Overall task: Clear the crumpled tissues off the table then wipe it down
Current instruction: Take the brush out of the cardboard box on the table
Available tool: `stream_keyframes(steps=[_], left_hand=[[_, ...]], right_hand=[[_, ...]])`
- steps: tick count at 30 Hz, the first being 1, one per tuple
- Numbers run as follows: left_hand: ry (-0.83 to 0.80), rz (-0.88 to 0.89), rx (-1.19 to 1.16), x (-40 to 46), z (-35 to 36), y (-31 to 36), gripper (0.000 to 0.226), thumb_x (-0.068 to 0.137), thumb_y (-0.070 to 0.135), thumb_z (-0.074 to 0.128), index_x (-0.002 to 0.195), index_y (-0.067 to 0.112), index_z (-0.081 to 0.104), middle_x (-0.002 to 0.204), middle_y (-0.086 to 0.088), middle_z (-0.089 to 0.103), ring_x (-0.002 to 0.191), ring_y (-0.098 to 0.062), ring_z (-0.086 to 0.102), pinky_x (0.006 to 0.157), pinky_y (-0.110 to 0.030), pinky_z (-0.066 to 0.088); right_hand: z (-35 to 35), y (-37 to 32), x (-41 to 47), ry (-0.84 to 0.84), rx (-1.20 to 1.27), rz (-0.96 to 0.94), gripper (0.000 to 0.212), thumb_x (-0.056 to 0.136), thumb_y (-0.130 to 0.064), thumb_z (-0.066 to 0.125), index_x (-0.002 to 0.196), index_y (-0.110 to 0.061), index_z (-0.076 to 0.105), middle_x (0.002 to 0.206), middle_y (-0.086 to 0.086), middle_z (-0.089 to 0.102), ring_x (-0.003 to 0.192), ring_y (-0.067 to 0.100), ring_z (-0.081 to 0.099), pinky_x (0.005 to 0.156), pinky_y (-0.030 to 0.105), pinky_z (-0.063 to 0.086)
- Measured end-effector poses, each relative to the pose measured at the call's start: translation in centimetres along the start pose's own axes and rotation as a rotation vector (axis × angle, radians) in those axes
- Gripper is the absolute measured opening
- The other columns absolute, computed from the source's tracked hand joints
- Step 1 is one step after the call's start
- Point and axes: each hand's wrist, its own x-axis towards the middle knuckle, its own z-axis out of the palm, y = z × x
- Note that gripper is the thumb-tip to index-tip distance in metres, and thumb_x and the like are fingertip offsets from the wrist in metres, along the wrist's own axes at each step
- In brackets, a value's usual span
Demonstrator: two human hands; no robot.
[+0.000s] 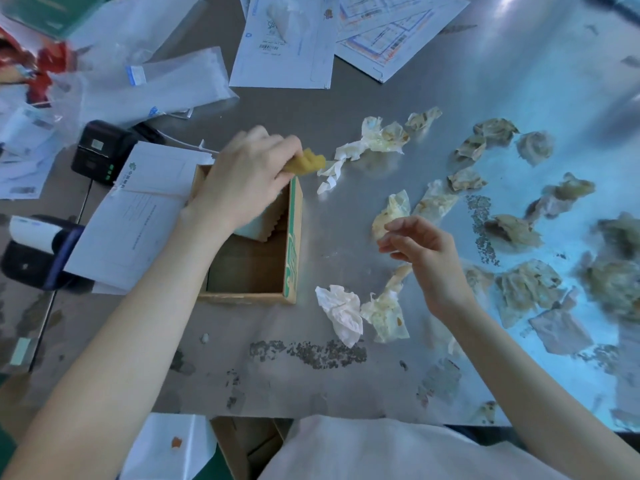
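The left hand pinches a yellowish crumpled tissue just above the far rim of the open cardboard box on the metal table. The right hand, fingers loosely curled and holding nothing, hovers right of the box, with a stained tissue just beyond its fingertips. Many more crumpled tissues lie scattered over the table to the box's right.
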Motion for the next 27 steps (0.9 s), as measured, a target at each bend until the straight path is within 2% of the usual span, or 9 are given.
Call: stream_keyframes(steps=[2,4,6,10,14,18,20,23,27], left_hand=[[-0.025,0.009,-0.08,-0.6,1.1,0.4,0.015,0.086,0.008,0.069,0.097,0.005,0.059,0.087,-0.011,0.063,0.084,-0.034,0.055,0.07,-0.039,0.04],[0.006,-0.127,-0.294,-1.8,2.4,0.7,0.02,0.088,0.012,0.069,0.103,0.009,0.058,0.094,-0.005,0.062,0.089,-0.023,0.057,0.074,-0.033,0.046],[0.051,-0.275,-0.505,-2.9,3.5,0.5,0.025,0.088,0.012,0.07,0.109,0.008,0.057,0.102,-0.001,0.063,0.093,-0.009,0.058,0.082,-0.013,0.046],[0.072,-0.418,-0.591,-4.8,5.3,-1.0,0.022,0.093,0.004,0.061,0.115,0.001,0.063,0.113,-0.01,0.063,0.099,-0.014,0.059,0.084,-0.004,0.043],[-0.063,-0.521,-0.584,-6.1,6.4,-2.0,0.032,0.1,0.013,0.051,0.131,0.015,0.058,0.119,0.007,0.058,0.108,-0.007,0.055,0.09,-0.012,0.042],[-0.231,-0.575,-0.573,-6.6,7.1,-3.1,0.043,0.101,0.01,0.049,0.143,0.019,0.048,0.142,0.001,0.052,0.129,-0.015,0.047,0.108,-0.03,0.038],[-0.252,-0.558,-0.555,-6.5,7.2,-3.3,0.041,0.1,0.006,0.047,0.14,0.017,0.05,0.142,-0.002,0.053,0.131,-0.02,0.047,0.111,-0.036,0.037],[-0.19,-0.525,-0.456,-6.3,7.2,-3.0,0.028,0.102,0.011,0.045,0.126,0.016,0.057,0.127,-0.002,0.058,0.118,-0.025,0.05,0.1,-0.038,0.04],[0.033,-0.361,-0.177,-6.0,5.9,-2.4,0.02,0.102,0.02,0.047,0.108,0.007,0.06,0.096,-0.013,0.059,0.086,-0.035,0.055,0.076,-0.043,0.045]], right_hand=[[-0.3,0.1,-0.4,0.015,0.02,-0.002,0.026,0.088,0.009,0.047,0.087,-0.013,0.06,0.072,0.0,0.067,0.07,0.013,0.063,0.07,0.02,0.047],[-0.6,0.4,-0.8,0.023,0.029,0.001,0.026,0.088,0.01,0.047,0.087,-0.012,0.06,0.073,0.001,0.067,0.071,0.016,0.062,0.072,0.023,0.047],[-0.8,0.7,-1.1,0.028,0.025,0.007,0.025,0.088,0.009,0.047,0.087,-0.012,0.06,0.075,0.003,0.067,0.073,0.017,0.063,0.073,0.025,0.048],[-0.6,1.2,-1.6,0.022,0.024,0.024,0.025,0.089,0.008,0.046,0.088,-0.012,0.061,0.076,0.004,0.067,0.071,0.014,0.063,0.07,0.018,0.049],[-0.2,1.3,-1.9,0.015,0.03,0.033,0.025,0.089,0.009,0.047,0.089,-0.012,0.062,0.076,0.006,0.067,0.07,0.013,0.063,0.069,0.018,0.048],[0.3,1.4,-2.0,0.0,0.018,0.038,0.025,0.089,0.009,0.046,0.088,-0.011,0.061,0.075,0.007,0.066,0.07,0.015,0.062,0.074,0.025,0.046],[0.5,1.5,-2.2,-0.004,0.017,0.042,0.026,0.088,0.01,0.046,0.088,-0.011,0.061,0.076,0.008,0.066,0.071,0.017,0.062,0.075,0.028,0.046],[0.6,1.6,-2.4,0.004,0.017,0.044,0.026,0.088,0.01,0.046,0.087,-0.012,0.061,0.077,0.008,0.066,0.071,0.018,0.061,0.074,0.027,0.045],[0.4,2.2,-2.8,0.04,0.019,0.057,0.025,0.088,0.011,0.046,0.088,-0.01,0.061,0.074,0.006,0.067,0.067,0.014,0.062,0.066,0.022,0.044]])
